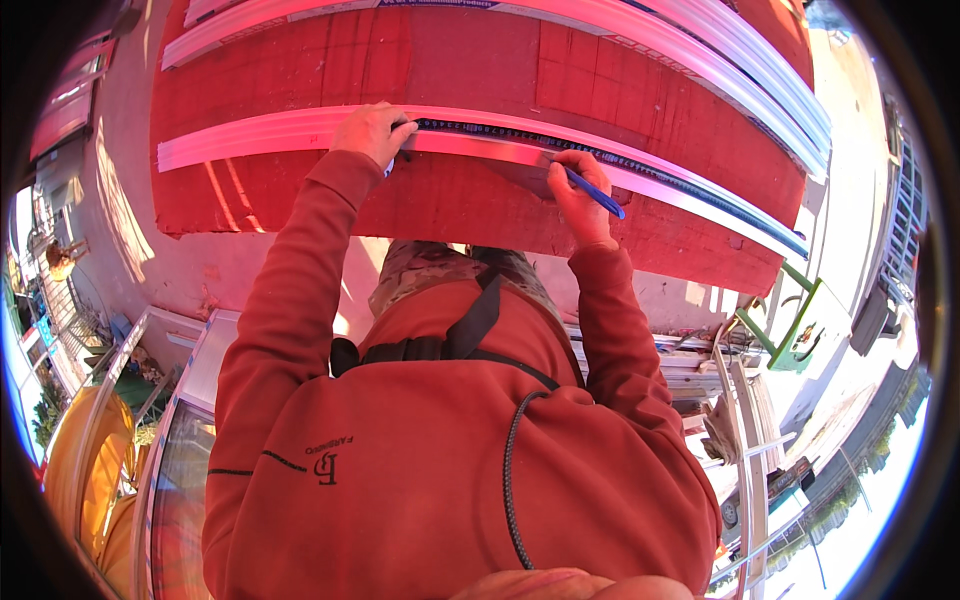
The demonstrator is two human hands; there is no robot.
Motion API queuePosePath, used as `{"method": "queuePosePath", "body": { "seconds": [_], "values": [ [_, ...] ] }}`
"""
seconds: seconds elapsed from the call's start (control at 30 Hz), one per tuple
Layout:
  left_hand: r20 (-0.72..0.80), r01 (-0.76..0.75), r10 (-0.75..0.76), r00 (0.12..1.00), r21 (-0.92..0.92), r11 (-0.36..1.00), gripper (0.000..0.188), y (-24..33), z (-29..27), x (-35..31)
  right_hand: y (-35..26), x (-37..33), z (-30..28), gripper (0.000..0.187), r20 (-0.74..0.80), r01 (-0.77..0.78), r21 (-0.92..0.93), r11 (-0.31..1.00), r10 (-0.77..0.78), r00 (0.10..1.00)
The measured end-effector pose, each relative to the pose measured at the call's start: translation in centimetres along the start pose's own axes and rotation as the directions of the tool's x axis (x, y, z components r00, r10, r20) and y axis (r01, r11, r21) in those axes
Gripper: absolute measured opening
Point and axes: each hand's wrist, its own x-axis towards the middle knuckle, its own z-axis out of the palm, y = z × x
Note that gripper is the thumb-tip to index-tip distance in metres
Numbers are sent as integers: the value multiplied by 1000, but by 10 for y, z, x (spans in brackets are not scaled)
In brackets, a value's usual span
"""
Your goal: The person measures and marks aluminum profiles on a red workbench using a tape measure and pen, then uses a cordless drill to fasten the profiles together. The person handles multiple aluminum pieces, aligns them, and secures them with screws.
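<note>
A long pale metal profile (240, 138) lies across the red tabletop in front of me. Along it runs a dark tape measure blade (520, 134) with light markings, stretching from my left hand toward the profile's right end. My left hand (370, 135) is closed around the tape's left end, pressed on the profile; its palm hides most of what it grips. In my right hand (582, 195) a blue pen (596, 194) is pinched, tilted, its back end pointing down to the right. The pen's front end is by the profile's near edge, close below the blade.
More long metal profiles (660, 50) lie along the table's far side. The red tabletop (470, 215) ends just before my body. To the right stands a green stool-like frame (812, 325). Behind me at left are framed glass panels (185, 470) and a yellow object (105, 460).
</note>
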Motion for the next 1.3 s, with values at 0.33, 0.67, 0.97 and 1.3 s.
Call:
{"method": "queuePosePath", "body": {
  "seconds": [0.33, 0.67, 0.97, 1.3],
  "values": [
    [11, -4, 4, 1000, -11, 1000, 20, 0, -1, 0, 4, 1, 9, 12, 4, 13, -54, 998, -12, 1000],
    [23, 17, -17, 1000, 14, 1000, 21, 2, -2, -1, 3, 1, 9, 11, 8, -2, -44, 999, 2, 1000],
    [117, 55, -55, 992, 5, 998, 23, 1, -8, 6, 1, -22, -27, 30, -18, -264, 313, 912, 283, 959],
    [479, 133, 48, 876, -337, 932, 21, 3, -55, 2, 24, -12, -95, 29, -273, -96, 845, 526, 579, 768]
  ]
}}
